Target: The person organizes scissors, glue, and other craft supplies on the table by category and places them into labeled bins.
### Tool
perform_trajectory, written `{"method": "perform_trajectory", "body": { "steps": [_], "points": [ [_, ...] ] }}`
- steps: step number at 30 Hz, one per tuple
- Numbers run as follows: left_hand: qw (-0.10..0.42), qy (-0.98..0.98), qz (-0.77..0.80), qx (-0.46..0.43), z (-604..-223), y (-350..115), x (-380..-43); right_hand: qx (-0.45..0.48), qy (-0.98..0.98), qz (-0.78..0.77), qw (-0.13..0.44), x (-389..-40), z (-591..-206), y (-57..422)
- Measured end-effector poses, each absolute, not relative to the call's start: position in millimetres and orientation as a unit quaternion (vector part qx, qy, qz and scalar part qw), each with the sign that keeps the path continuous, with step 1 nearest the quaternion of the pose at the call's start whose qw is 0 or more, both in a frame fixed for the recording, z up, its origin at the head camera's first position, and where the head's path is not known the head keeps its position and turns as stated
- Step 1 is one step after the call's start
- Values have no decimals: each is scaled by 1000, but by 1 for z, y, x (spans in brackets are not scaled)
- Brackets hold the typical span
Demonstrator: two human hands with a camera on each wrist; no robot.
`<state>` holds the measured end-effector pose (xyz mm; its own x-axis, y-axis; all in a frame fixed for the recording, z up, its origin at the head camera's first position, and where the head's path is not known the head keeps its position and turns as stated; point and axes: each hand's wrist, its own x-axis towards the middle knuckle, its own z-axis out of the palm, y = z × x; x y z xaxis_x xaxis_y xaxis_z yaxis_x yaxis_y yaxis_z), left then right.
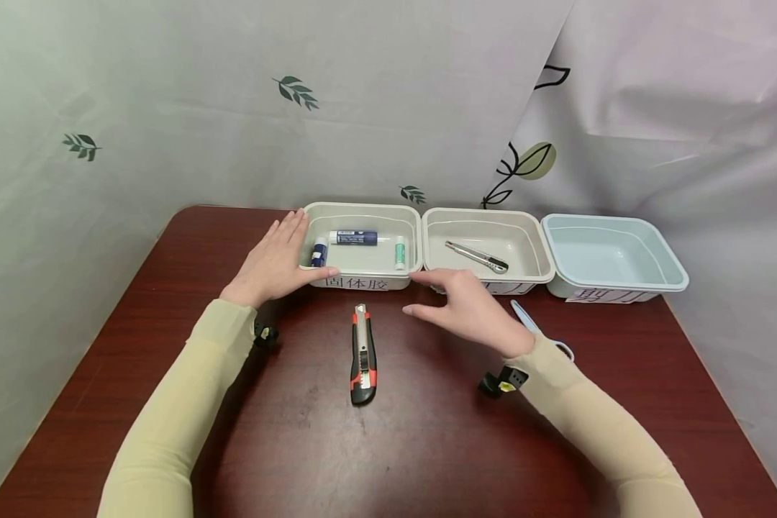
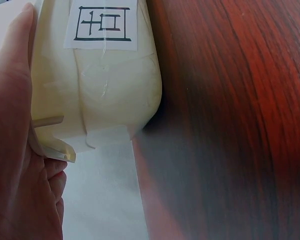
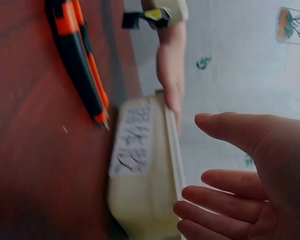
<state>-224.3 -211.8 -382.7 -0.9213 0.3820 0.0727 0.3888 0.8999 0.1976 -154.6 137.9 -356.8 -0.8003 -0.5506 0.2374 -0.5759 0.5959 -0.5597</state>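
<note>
My left hand (image 1: 272, 262) rests along the left end of a cream bin (image 1: 362, 283) with a handwritten label, its thumb on the front rim and its fingers fairly straight by the far corner. Close to that bin's front right corner is my right hand (image 1: 462, 306), thumb and fingers spread, nothing in its grasp. Inside the bin lie a dark-blue glue stick (image 1: 353, 238), another blue one (image 1: 319, 252) and a small green-and-white tube (image 1: 399, 253). A black-and-red utility knife (image 1: 363, 356) lies on the table between the hands; it also shows in the right wrist view.
A second cream bin (image 1: 435, 234) holds a slim silver utility knife (image 1: 477, 256). Beside it, at the right end of the row, stands a light-blue bin (image 1: 611, 252). Light-blue scissors (image 1: 524, 316) lie partly hidden behind the right wrist. A patterned cloth (image 1: 388, 108) hangs behind the table.
</note>
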Motion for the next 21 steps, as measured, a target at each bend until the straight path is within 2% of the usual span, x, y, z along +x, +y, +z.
{"method": "perform_trajectory", "body": {
  "steps": [8, 16, 21],
  "points": [
    [16, -975, -102, -197, -383, -212, -225, 328, -893, 307, 4, -141, -376, 120],
    [13, -975, -102, -197, -383, -211, -225, 329, -890, 313, -39, -132, -393, 107],
    [14, -975, -102, -197, -384, -212, -225, 345, -883, 315, -35, -131, -402, 99]
  ]
}}
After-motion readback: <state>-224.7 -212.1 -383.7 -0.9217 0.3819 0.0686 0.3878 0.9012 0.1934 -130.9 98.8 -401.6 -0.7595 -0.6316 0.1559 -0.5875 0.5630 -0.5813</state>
